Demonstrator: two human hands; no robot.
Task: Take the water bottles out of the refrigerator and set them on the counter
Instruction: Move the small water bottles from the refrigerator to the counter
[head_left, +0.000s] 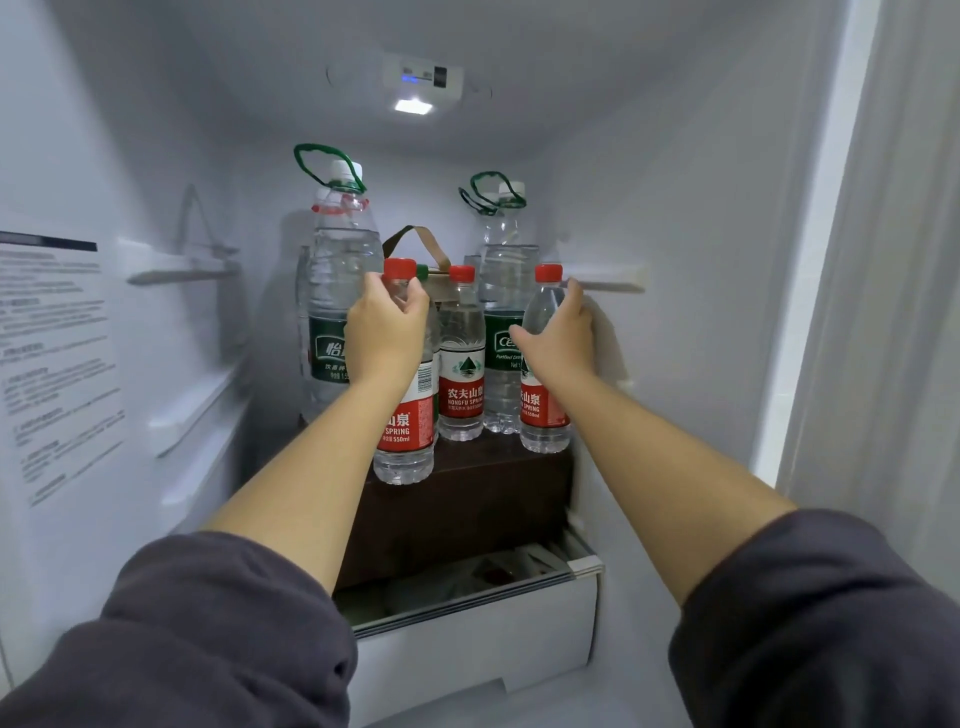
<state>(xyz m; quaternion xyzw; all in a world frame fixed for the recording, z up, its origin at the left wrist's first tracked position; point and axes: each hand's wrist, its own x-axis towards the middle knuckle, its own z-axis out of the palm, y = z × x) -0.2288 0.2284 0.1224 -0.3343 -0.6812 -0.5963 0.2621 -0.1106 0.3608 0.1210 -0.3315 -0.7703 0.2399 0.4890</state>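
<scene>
1. Grip: left hand is curled round the shoulder of the left bottle, just under its cap. The right hand wraps the upper body of the right bottle. Both bottles are inside the refrigerator, on or just above the block.
2. Drop risk: cold plastic may be slick. A slipped bottle would likely strike the drawer at 6 o'clock.
3. Edge risk: the left bottle is at the block's front edge. A tilt toward 6 o'clock could tip it off.
4. Knock risk: the middle bottle stands between the hands. A sideways pull could topple it.
5. Rear risk: the big bottles stand at 12 o'clock. A backward push could rock them.
6. Hidden: most fingertips, the strapped item and the counter. Drawer contents are blurred.
</scene>
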